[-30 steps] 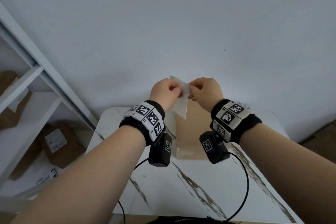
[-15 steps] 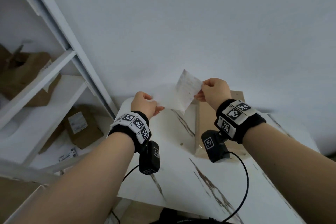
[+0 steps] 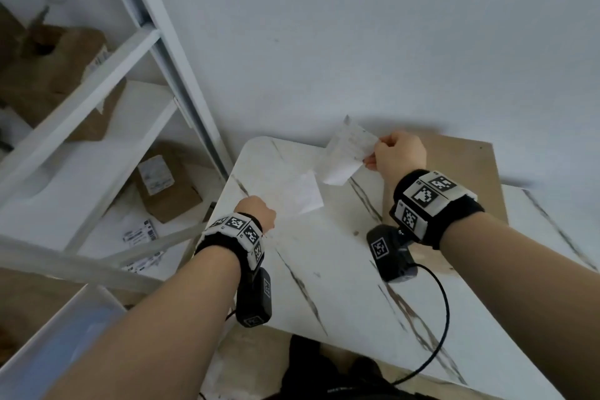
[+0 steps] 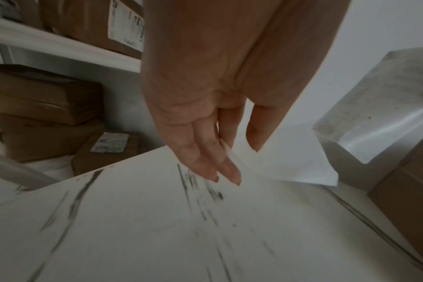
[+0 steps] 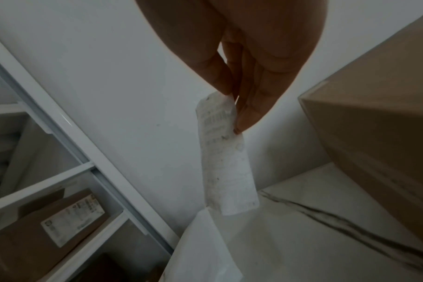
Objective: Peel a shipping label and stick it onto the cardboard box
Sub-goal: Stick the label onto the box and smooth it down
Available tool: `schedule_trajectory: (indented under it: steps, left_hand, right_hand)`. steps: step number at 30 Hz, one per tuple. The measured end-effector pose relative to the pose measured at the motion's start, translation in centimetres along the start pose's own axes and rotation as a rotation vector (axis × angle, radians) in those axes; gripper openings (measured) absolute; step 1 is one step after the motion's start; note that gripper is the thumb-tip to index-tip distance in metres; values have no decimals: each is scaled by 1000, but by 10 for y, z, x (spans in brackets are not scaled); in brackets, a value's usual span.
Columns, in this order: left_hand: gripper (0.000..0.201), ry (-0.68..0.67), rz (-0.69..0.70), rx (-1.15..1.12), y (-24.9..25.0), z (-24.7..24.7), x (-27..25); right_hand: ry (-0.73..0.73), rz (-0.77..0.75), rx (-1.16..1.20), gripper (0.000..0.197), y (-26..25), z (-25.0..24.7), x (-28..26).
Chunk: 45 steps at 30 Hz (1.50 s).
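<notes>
Head view looks down over the table (image 3: 341, 269); both close wrist views face along fingers, sharing it

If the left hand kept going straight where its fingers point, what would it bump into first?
Probably the white backing sheet right at the left hand's fingertips, then the marble table under it. Depth is hard to judge.

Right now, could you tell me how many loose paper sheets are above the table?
2: the printed shipping label pinched by the right hand, and the blank backing sheet at the fingertips of the left hand.
</notes>
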<state>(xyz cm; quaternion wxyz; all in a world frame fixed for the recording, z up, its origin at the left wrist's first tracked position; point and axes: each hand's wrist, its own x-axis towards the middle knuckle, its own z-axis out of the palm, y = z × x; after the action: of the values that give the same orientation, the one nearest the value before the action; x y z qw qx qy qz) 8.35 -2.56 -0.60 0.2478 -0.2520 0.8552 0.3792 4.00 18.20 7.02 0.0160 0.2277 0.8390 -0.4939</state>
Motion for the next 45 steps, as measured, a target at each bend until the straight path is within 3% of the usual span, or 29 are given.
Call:
schedule_trajectory:
  steps: [5,10,15,18,20,23,27,34,38,42,45]
  left_hand:
    - [38,-52,-19,60,-16,3,9]
    - [44,-47,-55,200,-20,0,13]
    - [43,-112,2,206,-14,-2,13]
    - [40,-20,36,232,-3,-4,7]
    - [36,24,148,141,11,-6,1]
    - [39,-16,300,-94,46,-8,-18]
    - [41,-68,285,-434,91,-9,-39]
    - [31,33,395,-450,126,-4,-53]
    - [29,67,546,-300,143,-4,-57]
    - [26,171,746,50,159,-8,-60]
    - [23,221,876,325,171,-10,-66]
  right_hand:
    - [-25,18,-45,33,9,18,-1]
    - [54,-12,-111,20,9,23,0]
    - [16,-38,-126,21,7,22,-2]
    - [-7,-54,-124,21,6,21,-7]
    - [-19,-79,-133,23,4,18,-11]
    - [-31,-133,-141,24,0,12,-17]
    - [-52,-236,-146,23,-7,2,-27]
    - [-20,-378,-161,20,-6,-23,-27]
    - [23,-396,-173,19,-7,-45,-27]
    - [106,-358,-249,24,-12,-74,-21]
    - [172,-386,-295,38,-17,-93,-13]
